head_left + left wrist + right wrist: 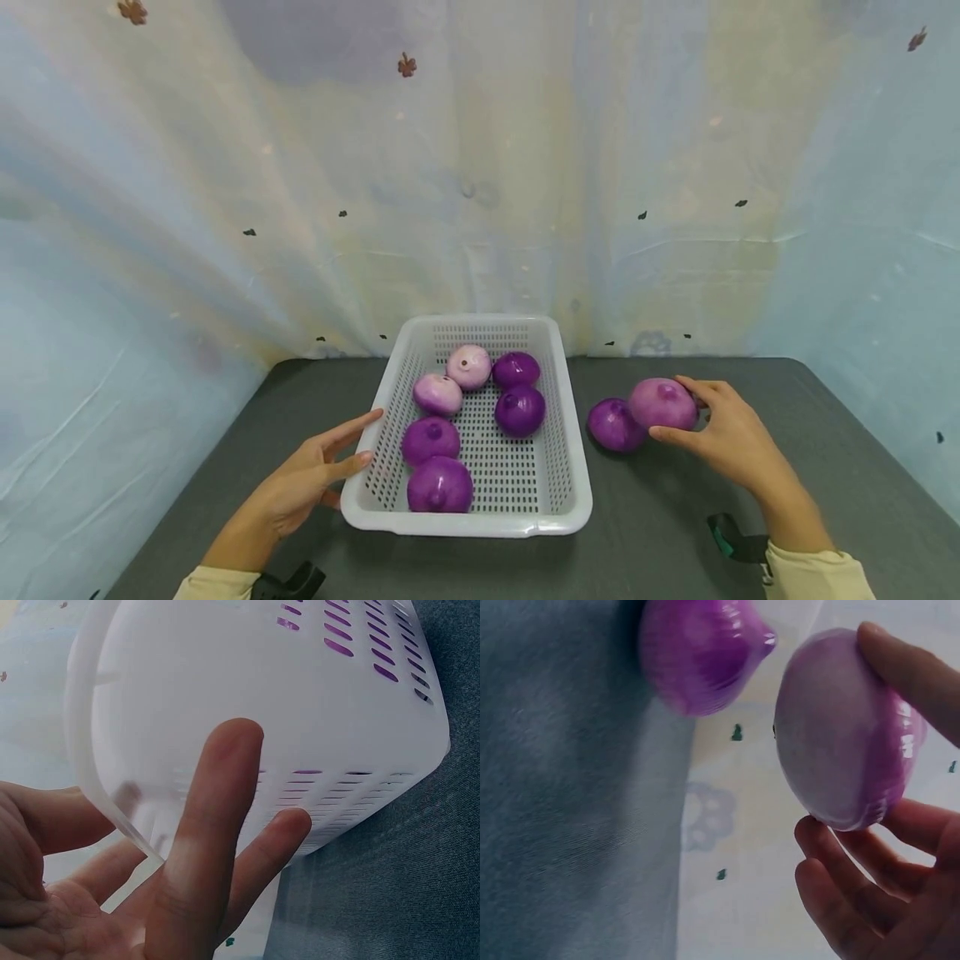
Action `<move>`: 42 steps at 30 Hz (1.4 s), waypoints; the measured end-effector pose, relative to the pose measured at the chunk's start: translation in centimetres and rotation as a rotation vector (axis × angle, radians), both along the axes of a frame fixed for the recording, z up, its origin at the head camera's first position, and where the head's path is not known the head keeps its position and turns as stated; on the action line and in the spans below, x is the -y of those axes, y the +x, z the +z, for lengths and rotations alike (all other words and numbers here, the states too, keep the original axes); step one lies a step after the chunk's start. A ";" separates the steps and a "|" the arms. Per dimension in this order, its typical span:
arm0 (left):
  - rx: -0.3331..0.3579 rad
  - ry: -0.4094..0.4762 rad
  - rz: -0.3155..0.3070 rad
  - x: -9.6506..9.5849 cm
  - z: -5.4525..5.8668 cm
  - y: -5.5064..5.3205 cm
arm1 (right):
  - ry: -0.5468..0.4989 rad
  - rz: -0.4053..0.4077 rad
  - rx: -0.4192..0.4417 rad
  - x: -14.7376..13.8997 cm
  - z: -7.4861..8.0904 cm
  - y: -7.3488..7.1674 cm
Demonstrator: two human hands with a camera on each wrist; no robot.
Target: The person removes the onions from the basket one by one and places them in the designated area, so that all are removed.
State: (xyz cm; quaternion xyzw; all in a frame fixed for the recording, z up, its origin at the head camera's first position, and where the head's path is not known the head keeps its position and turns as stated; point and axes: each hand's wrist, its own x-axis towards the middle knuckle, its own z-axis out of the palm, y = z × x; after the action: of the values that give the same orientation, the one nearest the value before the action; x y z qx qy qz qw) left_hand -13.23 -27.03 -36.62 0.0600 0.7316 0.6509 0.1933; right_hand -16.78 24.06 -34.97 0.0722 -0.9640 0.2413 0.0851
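My right hand (731, 433) holds a light purple onion (663, 405) between thumb and fingers, its pale underside showing in the right wrist view. Just left of it, a darker purple onion (617, 425) lies on the table; a gap parts the two in the right wrist view. A white perforated basket (573, 467) stands in the middle with several glossy onions inside. Pale ones, like this onion (469, 367), sit toward the back. My left hand (303, 479) touches the basket's left rim with thumb and index finger, its other fingers spread straight along the outer wall.
The dark grey table (637, 542) runs back to a pale patterned curtain (480, 167), which also closes off both sides. A black strap device is worn on each wrist.
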 end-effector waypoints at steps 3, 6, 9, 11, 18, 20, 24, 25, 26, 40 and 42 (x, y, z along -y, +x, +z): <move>-0.002 -0.004 0.006 0.1 0.0 0.2 | 0.001 -0.014 0.018 -0.4 -0.5 -0.5; -0.007 -0.005 0.007 0.3 0.1 0.3 | 0.009 -0.028 0.040 -0.8 -1.0 -0.9; -0.010 -0.004 0.008 0.4 0.2 0.3 | 0.021 -0.031 0.039 -1.2 -1.5 -1.2; -0.011 -0.005 0.008 0.4 0.3 0.2 | 0.030 -0.028 0.034 -1.5 -1.7 -1.4; -0.012 -0.005 0.018 0.4 0.4 0.0 | 0.060 -0.008 0.047 -2.2 -2.3 -2.3; -0.011 -0.010 0.028 0.4 0.4 0.0 | 0.066 -0.001 0.053 -2.3 -2.6 -2.6; -0.005 -0.019 0.035 0.4 0.4 0.2 | 0.075 0.006 0.067 -2.4 -3.4 -2.7; -0.004 -0.019 0.034 0.3 0.4 0.2 | 0.080 0.004 0.070 -2.5 -3.6 -2.6; -0.002 -0.017 0.030 0.2 0.3 0.3 | 0.082 0.000 0.073 -2.6 -3.7 -2.6; -0.001 -0.002 0.014 0.0 -0.1 0.3 | 0.077 -0.007 0.100 -3.5 -4.7 -2.8; -0.002 -0.001 0.010 -0.1 -0.1 0.3 | 0.080 -0.008 0.098 -3.6 -4.8 -2.7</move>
State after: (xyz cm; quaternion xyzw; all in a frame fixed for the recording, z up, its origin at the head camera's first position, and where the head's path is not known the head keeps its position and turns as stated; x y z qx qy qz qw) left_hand -12.95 -26.90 -36.72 0.0568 0.7325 0.6515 0.1891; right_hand -19.45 27.65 -39.76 0.0596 -0.9762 0.2055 0.0361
